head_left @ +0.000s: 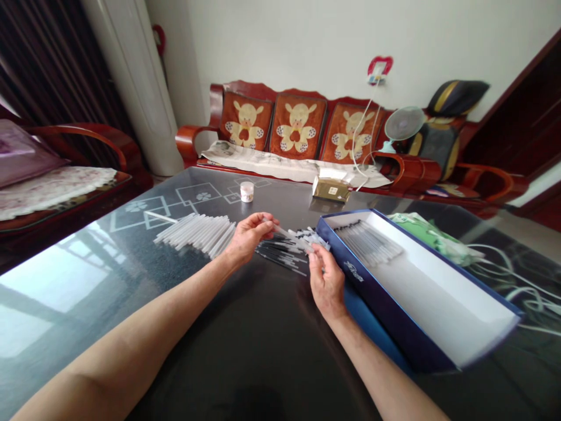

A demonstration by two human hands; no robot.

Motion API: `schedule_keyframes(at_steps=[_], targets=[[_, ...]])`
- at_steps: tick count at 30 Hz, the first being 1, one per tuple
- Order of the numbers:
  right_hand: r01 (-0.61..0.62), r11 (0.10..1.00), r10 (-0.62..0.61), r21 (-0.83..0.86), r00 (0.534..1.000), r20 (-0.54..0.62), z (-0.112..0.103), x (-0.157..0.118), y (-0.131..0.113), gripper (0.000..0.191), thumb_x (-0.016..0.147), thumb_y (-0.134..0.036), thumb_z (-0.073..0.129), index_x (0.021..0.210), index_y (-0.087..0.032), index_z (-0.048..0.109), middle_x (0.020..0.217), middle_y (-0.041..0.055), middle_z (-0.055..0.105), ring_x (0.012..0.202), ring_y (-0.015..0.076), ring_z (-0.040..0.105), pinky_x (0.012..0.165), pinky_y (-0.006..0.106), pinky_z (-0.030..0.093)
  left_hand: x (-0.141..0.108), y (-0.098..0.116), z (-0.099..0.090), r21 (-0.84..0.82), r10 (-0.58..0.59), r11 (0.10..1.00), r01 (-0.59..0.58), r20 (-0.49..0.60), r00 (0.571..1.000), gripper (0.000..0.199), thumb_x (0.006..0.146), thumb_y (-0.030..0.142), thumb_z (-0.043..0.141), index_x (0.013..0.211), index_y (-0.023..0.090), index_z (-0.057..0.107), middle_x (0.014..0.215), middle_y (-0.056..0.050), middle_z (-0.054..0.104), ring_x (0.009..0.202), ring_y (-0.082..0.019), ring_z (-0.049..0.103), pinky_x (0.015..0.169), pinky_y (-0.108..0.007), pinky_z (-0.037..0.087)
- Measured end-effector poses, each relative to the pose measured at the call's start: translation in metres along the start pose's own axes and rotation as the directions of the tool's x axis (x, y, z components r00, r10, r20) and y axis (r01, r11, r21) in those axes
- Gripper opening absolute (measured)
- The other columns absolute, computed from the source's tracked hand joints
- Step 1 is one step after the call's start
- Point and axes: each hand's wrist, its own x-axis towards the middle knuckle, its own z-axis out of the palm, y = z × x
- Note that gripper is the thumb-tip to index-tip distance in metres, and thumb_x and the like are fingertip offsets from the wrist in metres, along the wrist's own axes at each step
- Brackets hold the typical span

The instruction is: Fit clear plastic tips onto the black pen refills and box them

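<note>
A translucent whitish tube (288, 236) spans the gap between my two hands, above the table. My left hand (249, 238) pinches its far left end between thumb and fingers. The fingertips of my right hand (326, 280) close on its near right end. Left of my left hand lies a pile of empty-looking white tubes (197, 232). Below the held tube are thin dark sticks (283, 256), perhaps pens or refills, with pale tips. Small white and black pieces (312, 236) lie behind my right hand, partly hidden.
A blue box (381, 304) with a white inside stands at my right, holding a row of filled grey tubes (370, 242). Behind are a small white jar (246, 192) and a tissue box (331, 189). A green bag (432, 237) and white cables (526, 292) lie beyond the box.
</note>
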Motion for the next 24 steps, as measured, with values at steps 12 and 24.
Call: schedule_keyframes(at_steps=[12,24], targets=[[-0.316,0.863,0.325,0.395,0.945,0.045,-0.004,0.007,0.005,0.037,0.076,-0.047,0.066,0.098,-0.018,0.062,0.088,0.0034,0.066,0.076,0.0149,0.062,0.068,0.029,0.053,-0.025,0.005,0.013,0.718,0.027,0.247,-0.651,0.666,0.745,0.03,0.092,0.034,0.046,0.081,0.018,0.069,0.075,-0.005,0.069,0.07,-0.016,0.064,0.062,-0.024,0.042],[-0.557,0.514,0.478,0.652,0.817,0.322,0.004,0.004,-0.016,0.027,0.069,-0.042,0.074,0.082,-0.02,0.064,0.08,0.003,0.07,0.066,0.0161,0.063,0.058,0.03,0.052,-0.06,-0.015,0.044,0.883,0.042,0.045,-0.468,0.467,0.884,0.037,0.094,0.043,0.041,0.084,0.017,0.065,0.079,-0.008,0.067,0.067,-0.019,0.065,0.057,-0.026,0.046]])
